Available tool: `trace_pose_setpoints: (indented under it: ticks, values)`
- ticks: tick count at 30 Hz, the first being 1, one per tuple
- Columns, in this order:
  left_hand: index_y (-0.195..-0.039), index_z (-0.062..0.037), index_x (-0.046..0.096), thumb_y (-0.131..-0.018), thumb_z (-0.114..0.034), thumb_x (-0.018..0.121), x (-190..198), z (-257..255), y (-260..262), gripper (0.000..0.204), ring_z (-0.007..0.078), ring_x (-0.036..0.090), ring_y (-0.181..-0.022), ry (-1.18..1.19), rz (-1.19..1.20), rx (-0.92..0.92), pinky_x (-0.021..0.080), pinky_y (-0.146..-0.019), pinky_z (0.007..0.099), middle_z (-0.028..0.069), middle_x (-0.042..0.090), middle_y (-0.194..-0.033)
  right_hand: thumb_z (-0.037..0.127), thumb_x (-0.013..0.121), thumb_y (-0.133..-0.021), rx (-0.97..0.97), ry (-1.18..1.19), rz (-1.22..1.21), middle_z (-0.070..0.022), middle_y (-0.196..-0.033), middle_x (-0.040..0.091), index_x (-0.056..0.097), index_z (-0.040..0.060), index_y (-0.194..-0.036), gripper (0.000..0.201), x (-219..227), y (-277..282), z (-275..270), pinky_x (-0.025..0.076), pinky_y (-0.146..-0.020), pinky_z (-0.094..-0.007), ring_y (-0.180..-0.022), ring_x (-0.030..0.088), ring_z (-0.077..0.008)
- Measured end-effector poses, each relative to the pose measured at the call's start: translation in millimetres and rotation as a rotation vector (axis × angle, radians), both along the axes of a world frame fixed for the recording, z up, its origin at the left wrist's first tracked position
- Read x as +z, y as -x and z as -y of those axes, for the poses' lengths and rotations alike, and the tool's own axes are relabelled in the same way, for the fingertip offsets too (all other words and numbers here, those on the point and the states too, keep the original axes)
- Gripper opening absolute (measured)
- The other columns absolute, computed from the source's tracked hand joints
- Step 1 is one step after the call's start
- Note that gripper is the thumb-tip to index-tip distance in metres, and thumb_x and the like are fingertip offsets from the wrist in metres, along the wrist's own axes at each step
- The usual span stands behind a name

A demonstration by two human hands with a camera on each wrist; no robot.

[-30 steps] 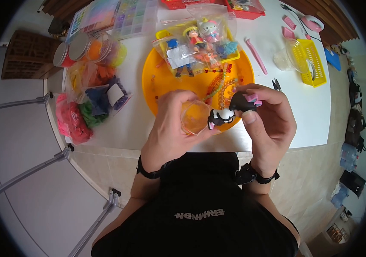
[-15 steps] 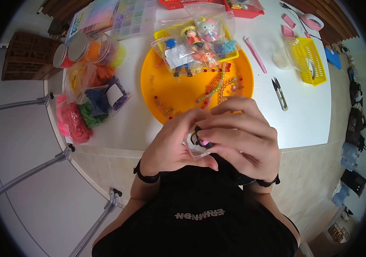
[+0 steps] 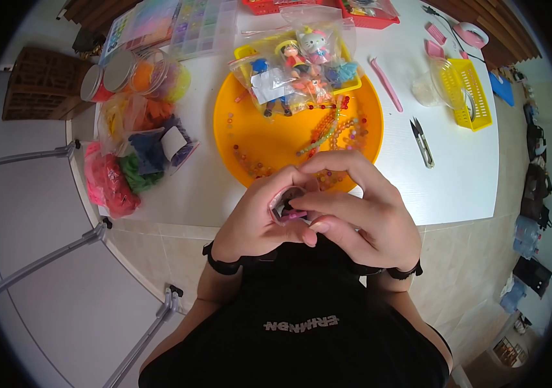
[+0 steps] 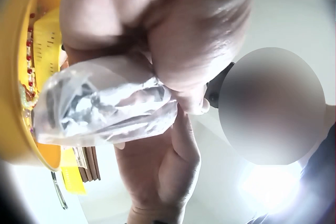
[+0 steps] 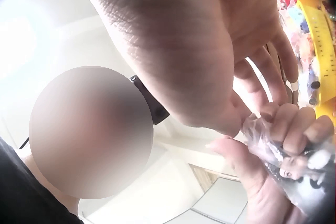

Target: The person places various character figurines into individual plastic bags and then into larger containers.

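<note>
My left hand [image 3: 253, 210] curls its fingers round a clear plastic bag [image 4: 126, 77], with the bag's mouth facing up. Inside the bag sits a small black-and-white figurine [image 5: 290, 167] with a pink part showing at the opening in the head view. My right hand [image 3: 376, 216] is close against the left one, a fingertip reaching into the mouth and touching the figurine's top. Its thumb lies apart from the figurine, at the bag's near side. Both hands are over the front edge of the table.
Beyond the hands stands an orange round tray [image 3: 224, 136] with bead strings [image 3: 324, 132] and bagged figurines [image 3: 292, 58] in a yellow basket. Bagged coloured materials [image 3: 117, 184] and jars lie left. Thread snips [image 3: 422, 142], pink tweezers [image 3: 387, 84] and a yellow basket [image 3: 476, 97] are right.
The figurine, earlier held by the right hand beside the bag, has gone down into it. The right hand has moved left to the bag's mouth, and its fingers have shifted slightly since half a second ago.
</note>
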State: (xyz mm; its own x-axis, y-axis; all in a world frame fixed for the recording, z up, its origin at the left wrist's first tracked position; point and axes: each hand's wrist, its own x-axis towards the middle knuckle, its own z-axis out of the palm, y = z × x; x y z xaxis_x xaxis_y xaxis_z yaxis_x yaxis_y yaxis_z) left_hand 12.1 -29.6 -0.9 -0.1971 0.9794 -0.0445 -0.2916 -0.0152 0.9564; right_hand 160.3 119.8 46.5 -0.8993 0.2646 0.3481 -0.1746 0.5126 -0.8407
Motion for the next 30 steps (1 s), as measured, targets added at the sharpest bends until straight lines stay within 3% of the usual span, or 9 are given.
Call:
trace_pose_setpoints:
  ticks: [7,10,13,14,17,20,23,26,30]
  values:
    - [-0.125,0.0035,0.053,-0.094,-0.067,0.059,-12,1,3,0.077,0.0124,0.064,-0.089,-0.046,0.241,-0.068,0.051,-0.080,0.0270,0.0064,0.063,-0.104,0.012,0.077,-0.087,0.058,0.098,0.018,-0.0163,-0.126,0.059,0.073,0.0019,-0.101,0.017,-4,2,-7,0.053,-0.093,-0.0395,-0.109,0.064,-0.0336]
    - [-0.130,0.0049,0.051,-0.102,-0.066,0.044,-6,-7,0,0.076,0.0149,0.068,-0.090,-0.105,0.293,-0.117,0.053,-0.082,0.0286,0.0095,0.065,-0.109,0.009,0.075,-0.088,0.044,0.178,0.011,-0.0160,-0.123,0.061,0.071,0.0007,-0.096,0.012,-14,2,-13,0.053,-0.090,-0.0369,-0.105,0.066,-0.0311]
    - [-0.127,0.0092,0.051,-0.101,-0.070,0.041,2,-12,-11,0.084,0.0218,0.070,-0.094,0.041,0.358,0.061,0.058,-0.083,0.0356,0.0169,0.066,-0.113,0.005,0.073,-0.089,-0.081,0.239,0.094,-0.0155,-0.119,0.063,0.069,-0.0005,-0.093,0.008,-14,3,-13,0.053,-0.086,-0.0352,-0.098,0.067,-0.0291]
    - [-0.135,0.0102,0.047,-0.107,-0.057,0.041,1,-9,-10,0.073,0.0263,0.070,-0.104,0.037,0.372,0.078,0.058,-0.090,0.0384,0.0209,0.065,-0.121,0.004,0.071,-0.090,-0.128,0.265,0.074,-0.0147,-0.111,0.066,0.068,-0.0008,-0.092,0.006,-15,6,-11,0.052,-0.083,-0.0340,-0.094,0.067,-0.0278]
    - [-0.140,0.0097,0.044,-0.109,-0.047,0.040,2,-9,-6,0.065,0.0299,0.067,-0.115,0.079,0.350,-0.001,0.057,-0.095,0.0416,0.0224,0.061,-0.131,0.004,0.071,-0.090,-0.197,0.249,0.048,-0.0135,-0.104,0.067,0.067,-0.0010,-0.091,0.007,-24,7,-15,0.052,-0.081,-0.0330,-0.092,0.067,-0.0261]
    - [-0.141,0.0088,0.044,-0.110,-0.036,0.040,14,-14,-11,0.054,0.0332,0.066,-0.118,0.223,0.404,0.116,0.057,-0.097,0.0441,0.0233,0.060,-0.134,0.005,0.071,-0.091,-0.282,0.250,0.079,-0.0119,-0.097,0.068,0.067,-0.0019,-0.091,0.009,-28,9,-16,0.052,-0.079,-0.0316,-0.091,0.068,-0.0227]
    - [-0.144,0.0091,0.041,-0.111,-0.032,0.034,5,-13,-9,0.053,0.0374,0.063,-0.123,0.273,0.448,0.165,0.054,-0.103,0.0504,0.0247,0.058,-0.137,0.007,0.070,-0.095,-0.361,0.409,0.151,-0.0097,-0.096,0.068,0.065,-0.0020,-0.100,0.011,-32,12,-10,0.055,-0.074,-0.0287,-0.086,0.068,-0.0169]
    - [-0.147,0.0103,0.038,-0.110,-0.034,0.029,-11,-11,-8,0.058,0.0420,0.059,-0.128,0.185,0.563,0.205,0.047,-0.110,0.0561,0.0269,0.055,-0.141,0.007,0.066,-0.099,-0.416,0.816,0.235,-0.0075,-0.095,0.068,0.062,-0.0009,-0.110,0.015,-17,16,-2,0.058,-0.069,-0.0254,-0.081,0.069,-0.0126]
    - [-0.149,0.0112,0.034,-0.109,-0.038,0.027,-9,-12,-7,0.064,0.0450,0.055,-0.132,0.145,0.646,0.194,0.040,-0.115,0.0588,0.0288,0.051,-0.144,0.008,0.063,-0.101,-0.315,0.897,0.218,-0.0069,-0.097,0.068,0.060,0.0000,-0.114,0.015,-30,10,-3,0.060,-0.065,-0.0242,-0.080,0.071,-0.0120]
